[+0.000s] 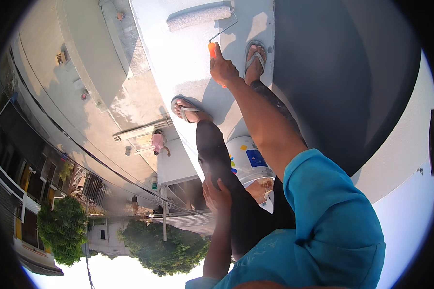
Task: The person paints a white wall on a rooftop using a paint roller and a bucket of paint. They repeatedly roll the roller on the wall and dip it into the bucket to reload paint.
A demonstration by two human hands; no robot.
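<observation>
My right hand [223,68] is closed around the orange handle [211,49] of a paint roller, its arm stretched forward. The roller's fluffy, pale cover [197,18] rests against the white ledge surface [171,58] beyond my feet, joined to the handle by a bent wire frame. On my left leg, near the knee of the black trousers [214,151], lies my left hand [217,193], fingers loosely stretched and holding nothing. Behind my legs a white bucket [248,161] with blue and yellow markings is partly hidden.
My sandalled feet [190,110] stand on the narrow ledge. Its left edge drops to a yard far below, where a person in pink [157,142] is seen. A dark grey surface [323,82] borders the right side. Cables [77,147] cross at left.
</observation>
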